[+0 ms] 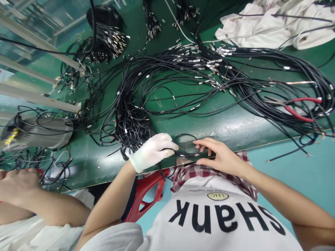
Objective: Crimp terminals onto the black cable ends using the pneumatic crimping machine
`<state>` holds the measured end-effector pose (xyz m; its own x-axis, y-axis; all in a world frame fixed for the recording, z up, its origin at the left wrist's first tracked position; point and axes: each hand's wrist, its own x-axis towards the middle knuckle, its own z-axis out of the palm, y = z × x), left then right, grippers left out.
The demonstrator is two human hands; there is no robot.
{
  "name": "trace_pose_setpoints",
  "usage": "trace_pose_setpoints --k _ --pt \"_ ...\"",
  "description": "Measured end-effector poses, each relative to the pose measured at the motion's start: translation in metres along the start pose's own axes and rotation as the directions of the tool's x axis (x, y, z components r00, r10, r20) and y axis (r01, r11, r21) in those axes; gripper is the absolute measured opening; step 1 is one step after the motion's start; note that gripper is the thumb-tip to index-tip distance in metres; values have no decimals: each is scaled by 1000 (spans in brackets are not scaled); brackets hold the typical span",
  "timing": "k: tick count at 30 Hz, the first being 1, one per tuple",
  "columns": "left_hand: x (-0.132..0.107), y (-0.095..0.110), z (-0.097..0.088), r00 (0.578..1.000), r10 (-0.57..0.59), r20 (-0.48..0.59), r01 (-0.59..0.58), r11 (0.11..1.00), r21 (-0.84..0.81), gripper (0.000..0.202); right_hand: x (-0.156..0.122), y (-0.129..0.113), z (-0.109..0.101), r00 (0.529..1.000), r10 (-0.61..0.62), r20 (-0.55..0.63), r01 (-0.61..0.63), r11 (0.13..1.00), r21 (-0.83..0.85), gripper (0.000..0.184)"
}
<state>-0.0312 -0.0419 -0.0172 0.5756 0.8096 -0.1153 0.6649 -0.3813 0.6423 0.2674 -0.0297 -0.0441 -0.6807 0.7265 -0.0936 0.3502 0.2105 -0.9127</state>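
My left hand (pixel 151 150), in a white glove, is closed around a small coil of thin black cable (pixel 187 144) at the near edge of the green table (pixel 235 127). My right hand (pixel 218 155) is bare; its fingers pinch the same coil from the right side. The coil runs up into a large tangle of black cables (pixel 136 115) with metal end pieces that spreads over the table.
Red-handled pliers (pixel 300 108) lie among cables at the right. White cloth (pixel 264 24) sits at the far right. Another person's hand and forearm (pixel 18 188) work at the lower left near a grey machine (pixel 39 132). A red stool (pixel 146 195) shows below the table edge.
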Motion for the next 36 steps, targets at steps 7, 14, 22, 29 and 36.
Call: trace_pose_setpoints --k 7,14,22,29,36 --pt "17 22 -9 961 -152 -232 131 986 -104 14 3 -20 25 927 -177 331 219 971 -94 22" --pt "43 13 22 986 -83 -142 92 994 55 18 -3 -5 -5 962 240 -133 -210 956 205 29" --pt "49 20 33 982 -96 -162 140 947 291 19 2 10 -3 897 214 -388 -101 952 290 25" --pt "48 34 44 970 -92 -226 182 890 418 16 3 10 -4 925 222 -308 -127 945 301 25" --pt "42 70 53 938 -128 -321 280 826 489 25 7 11 -9 924 325 -202 -130 764 632 29"
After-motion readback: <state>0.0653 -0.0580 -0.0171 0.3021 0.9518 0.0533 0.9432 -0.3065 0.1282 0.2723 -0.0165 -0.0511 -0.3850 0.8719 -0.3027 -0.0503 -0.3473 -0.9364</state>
